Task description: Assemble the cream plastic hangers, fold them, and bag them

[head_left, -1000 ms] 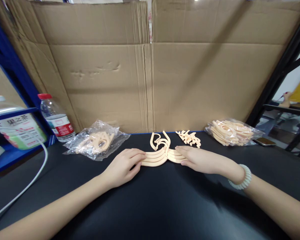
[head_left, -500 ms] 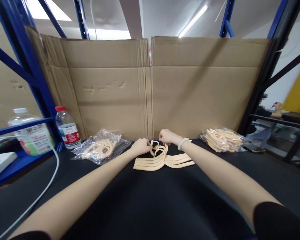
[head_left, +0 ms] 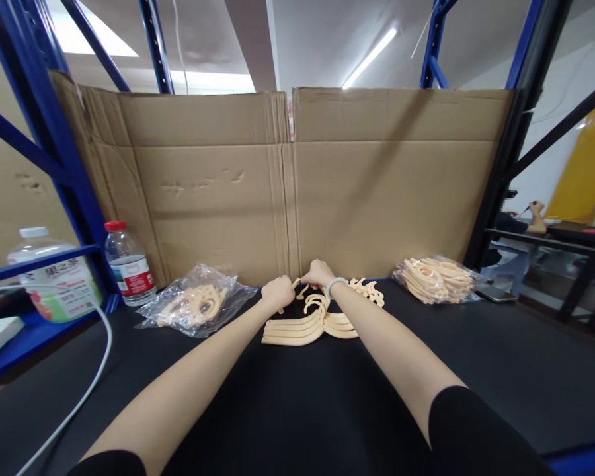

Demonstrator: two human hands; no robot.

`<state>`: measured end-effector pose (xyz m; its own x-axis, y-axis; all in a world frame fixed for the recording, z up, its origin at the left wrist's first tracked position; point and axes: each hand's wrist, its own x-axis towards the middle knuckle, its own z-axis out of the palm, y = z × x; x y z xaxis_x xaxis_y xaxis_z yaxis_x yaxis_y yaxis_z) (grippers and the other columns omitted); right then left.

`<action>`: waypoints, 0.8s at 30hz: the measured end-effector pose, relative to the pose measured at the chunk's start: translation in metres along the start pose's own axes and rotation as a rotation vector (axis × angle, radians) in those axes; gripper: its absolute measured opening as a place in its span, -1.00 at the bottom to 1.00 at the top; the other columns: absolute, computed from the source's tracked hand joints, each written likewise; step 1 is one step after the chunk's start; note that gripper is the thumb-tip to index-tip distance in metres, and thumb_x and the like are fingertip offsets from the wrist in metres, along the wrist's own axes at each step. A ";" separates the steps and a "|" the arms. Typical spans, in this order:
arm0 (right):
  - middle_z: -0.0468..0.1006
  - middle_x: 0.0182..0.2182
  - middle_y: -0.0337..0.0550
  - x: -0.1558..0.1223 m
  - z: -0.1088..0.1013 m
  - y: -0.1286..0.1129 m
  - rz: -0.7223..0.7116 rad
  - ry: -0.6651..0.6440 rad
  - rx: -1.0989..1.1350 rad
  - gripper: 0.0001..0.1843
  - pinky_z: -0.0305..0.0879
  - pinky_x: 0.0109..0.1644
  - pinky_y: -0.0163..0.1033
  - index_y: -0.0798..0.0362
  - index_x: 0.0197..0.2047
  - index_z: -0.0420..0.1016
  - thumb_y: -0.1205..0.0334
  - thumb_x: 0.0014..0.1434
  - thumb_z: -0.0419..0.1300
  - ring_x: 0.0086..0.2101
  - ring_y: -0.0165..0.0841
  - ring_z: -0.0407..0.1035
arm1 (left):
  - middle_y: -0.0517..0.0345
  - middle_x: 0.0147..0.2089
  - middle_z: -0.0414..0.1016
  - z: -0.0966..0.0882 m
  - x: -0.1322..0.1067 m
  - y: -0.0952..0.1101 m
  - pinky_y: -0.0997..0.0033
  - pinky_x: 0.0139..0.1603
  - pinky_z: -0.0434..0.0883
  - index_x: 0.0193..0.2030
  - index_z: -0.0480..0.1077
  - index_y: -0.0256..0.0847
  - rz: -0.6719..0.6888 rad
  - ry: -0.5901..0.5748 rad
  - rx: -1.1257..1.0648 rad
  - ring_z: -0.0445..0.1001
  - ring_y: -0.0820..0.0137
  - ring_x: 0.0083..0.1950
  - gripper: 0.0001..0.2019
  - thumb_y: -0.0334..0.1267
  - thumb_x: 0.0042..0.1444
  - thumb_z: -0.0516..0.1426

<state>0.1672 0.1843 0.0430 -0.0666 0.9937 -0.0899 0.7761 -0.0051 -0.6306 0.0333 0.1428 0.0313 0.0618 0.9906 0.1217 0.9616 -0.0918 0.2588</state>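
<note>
A stack of several cream plastic hangers (head_left: 297, 325) lies flat on the black table top (head_left: 287, 410), hooks pointing away from me. Both my arms reach far out over it. My left hand (head_left: 276, 291) is closed just behind the hooks, pinching a small cream piece that I cannot make out. My right hand (head_left: 318, 273), with a white bead bracelet at the wrist, is curled right beside it on the same small piece. A heap of small cream clips (head_left: 369, 291) lies just right of my right wrist.
A clear bag of cream hangers (head_left: 196, 303) lies at left, another bag (head_left: 439, 280) at right with a phone (head_left: 496, 294) beside it. Water bottles (head_left: 126, 264) stand on the left by blue racking. A white cable (head_left: 86, 380) crosses the left. Cardboard sheets (head_left: 287, 192) wall the back.
The view has tilted up. Both hands left the hanger arms, moved forward to the hooks, then a little beyond them, now pinching a small piece together.
</note>
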 end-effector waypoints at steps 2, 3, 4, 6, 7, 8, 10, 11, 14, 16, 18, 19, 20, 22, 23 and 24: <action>0.51 -0.19 -0.07 -0.001 -0.005 0.001 -0.026 0.025 0.099 -0.74 0.45 -0.19 -0.18 0.21 -0.09 0.44 0.17 0.27 0.19 -0.26 -0.34 0.45 | -0.02 0.05 0.42 -0.006 -0.001 -0.007 0.10 -0.03 0.46 0.07 0.34 -0.27 -0.001 0.049 -0.052 0.47 0.25 -0.02 -0.69 -0.17 0.25 0.12; 0.51 -0.21 -0.09 -0.003 -0.008 0.001 -0.044 0.037 0.155 -0.75 0.45 -0.21 -0.20 0.20 -0.11 0.45 0.17 0.28 0.19 -0.28 -0.36 0.45 | -0.01 0.03 0.43 -0.010 -0.001 -0.012 0.10 -0.04 0.46 0.06 0.35 -0.28 0.003 0.074 -0.085 0.47 0.25 -0.04 -0.70 -0.17 0.26 0.11; 0.51 -0.23 -0.11 -0.006 -0.010 0.001 -0.066 0.048 0.216 -0.76 0.45 -0.24 -0.22 0.20 -0.12 0.45 0.17 0.28 0.18 -0.31 -0.38 0.45 | 0.00 0.01 0.45 -0.014 -0.002 -0.016 0.10 -0.04 0.46 0.04 0.36 -0.28 0.011 0.097 -0.122 0.48 0.26 -0.05 -0.71 -0.16 0.26 0.11; 0.52 -0.27 -0.15 -0.017 -0.014 0.003 -0.117 0.072 0.346 -0.77 0.45 -0.29 -0.25 0.19 -0.14 0.45 0.17 0.29 0.17 -0.35 -0.41 0.45 | 0.02 -0.07 0.49 -0.021 -0.005 -0.024 0.14 -0.05 0.45 -0.02 0.38 -0.29 0.042 0.140 -0.213 0.50 0.29 -0.10 -0.74 -0.16 0.25 0.11; 0.52 -0.30 -0.16 -0.024 -0.016 0.004 -0.146 0.087 0.414 -0.79 0.45 -0.31 -0.27 0.19 -0.16 0.45 0.18 0.30 0.17 -0.37 -0.42 0.45 | 0.03 -0.11 0.51 -0.024 -0.008 -0.027 0.18 -0.07 0.45 -0.07 0.39 -0.29 0.062 0.158 -0.267 0.51 0.29 -0.12 -0.77 -0.18 0.24 0.12; 0.52 -0.33 -0.17 -0.032 -0.017 0.006 -0.176 0.104 0.482 -0.81 0.45 -0.31 -0.28 0.20 -0.17 0.44 0.21 0.29 0.17 -0.39 -0.43 0.45 | 0.04 -0.15 0.53 -0.026 -0.012 -0.030 0.25 -0.09 0.46 -0.11 0.39 -0.28 0.084 0.171 -0.327 0.52 0.30 -0.14 -0.80 -0.21 0.22 0.13; 0.53 -0.41 -0.15 -0.053 -0.016 0.010 -0.247 0.134 0.614 -0.86 0.46 -0.29 -0.31 0.22 -0.19 0.43 0.28 0.25 0.21 -0.42 -0.45 0.47 | 0.05 -0.21 0.53 -0.028 -0.024 -0.034 0.37 -0.22 0.47 -0.16 0.38 -0.26 0.126 0.177 -0.461 0.53 0.32 -0.22 -0.85 -0.24 0.17 0.13; 0.54 -0.44 -0.15 -0.065 -0.015 0.013 -0.286 0.143 0.672 -0.86 0.46 -0.26 -0.32 0.22 -0.19 0.43 0.31 0.20 0.24 -0.43 -0.46 0.47 | 0.06 -0.23 0.53 -0.028 -0.032 -0.034 0.40 -0.30 0.48 -0.16 0.37 -0.25 0.148 0.166 -0.530 0.53 0.33 -0.27 -0.84 -0.24 0.14 0.14; 0.56 -0.44 -0.18 -0.101 -0.010 0.025 -0.396 0.132 0.799 -0.72 0.48 -0.22 -0.28 0.17 -0.19 0.44 0.26 0.04 0.35 -0.42 -0.42 0.49 | 0.15 -0.33 0.46 -0.025 -0.063 -0.033 0.44 -0.47 0.47 -0.19 0.37 -0.24 0.222 0.095 -0.728 0.49 0.36 -0.38 -0.79 -0.16 0.10 0.14; 0.55 -0.46 -0.19 -0.124 -0.005 0.034 -0.446 0.110 0.839 -0.70 0.48 -0.22 -0.24 0.15 -0.25 0.46 0.16 0.00 0.37 -0.42 -0.40 0.48 | 0.22 -0.42 0.39 -0.022 -0.086 -0.031 0.44 -0.47 0.48 -0.26 0.35 -0.23 0.247 0.070 -0.841 0.47 0.38 -0.40 -0.74 -0.05 0.11 0.11; 0.54 -0.45 -0.19 -0.144 -0.001 0.043 -0.493 0.100 0.858 -0.69 0.47 -0.28 -0.26 0.11 -0.32 0.44 0.06 0.01 0.35 -0.42 -0.41 0.46 | 0.27 -0.45 0.33 -0.016 -0.106 -0.028 0.47 -0.51 0.45 -0.29 0.26 -0.21 0.236 0.079 -0.935 0.42 0.46 -0.49 -0.66 0.06 0.19 -0.01; 0.55 -0.42 -0.18 -0.152 0.001 0.046 -0.530 0.108 0.869 -0.68 0.45 -0.32 -0.29 0.09 -0.35 0.39 0.01 0.06 0.32 -0.40 -0.41 0.46 | 0.29 -0.45 0.32 -0.013 -0.114 -0.026 0.51 -0.57 0.40 -0.32 0.21 -0.20 0.225 0.080 -0.971 0.36 0.51 -0.55 -0.64 0.09 0.23 -0.07; 0.56 -0.36 -0.16 -0.160 0.003 0.049 -0.557 0.111 0.876 -0.67 0.43 -0.36 -0.32 0.06 -0.35 0.33 -0.03 0.12 0.27 -0.37 -0.41 0.45 | 0.29 -0.41 0.34 -0.009 -0.121 -0.024 0.54 -0.63 0.35 -0.32 0.17 -0.18 0.218 0.067 -1.026 0.33 0.55 -0.60 -0.63 0.10 0.24 -0.10; 0.57 -0.29 -0.13 -0.172 0.005 0.052 -0.583 0.088 0.880 -0.66 0.38 -0.43 -0.36 0.01 -0.32 0.21 -0.08 0.23 0.14 -0.36 -0.41 0.46 | 0.26 -0.35 0.41 -0.003 -0.132 -0.019 0.55 -0.65 0.31 -0.28 0.12 -0.16 0.209 -0.008 -1.206 0.33 0.57 -0.63 -0.66 0.10 0.24 -0.06; 0.57 -0.28 -0.13 -0.177 0.007 0.052 -0.580 0.064 0.881 -0.66 0.36 -0.47 -0.36 -0.01 -0.30 0.16 -0.10 0.26 0.09 -0.37 -0.41 0.47 | 0.26 -0.33 0.43 0.000 -0.135 -0.017 0.54 -0.64 0.32 -0.26 0.10 -0.16 0.211 -0.038 -1.264 0.35 0.56 -0.62 -0.66 0.10 0.24 -0.04; 0.57 -0.28 -0.14 -0.181 0.008 0.051 -0.573 0.039 0.882 -0.66 0.35 -0.50 -0.37 -0.02 -0.28 0.12 -0.11 0.28 0.05 -0.41 -0.40 0.48 | 0.25 -0.32 0.44 0.003 -0.138 -0.016 0.53 -0.63 0.34 -0.24 0.09 -0.15 0.218 -0.060 -1.309 0.37 0.56 -0.62 -0.66 0.10 0.24 -0.03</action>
<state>0.2139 0.0035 0.0208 -0.2472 0.8762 0.4137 -0.0977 0.4023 -0.9103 0.0105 0.0077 0.0079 0.2248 0.9432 0.2445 -0.0329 -0.2435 0.9694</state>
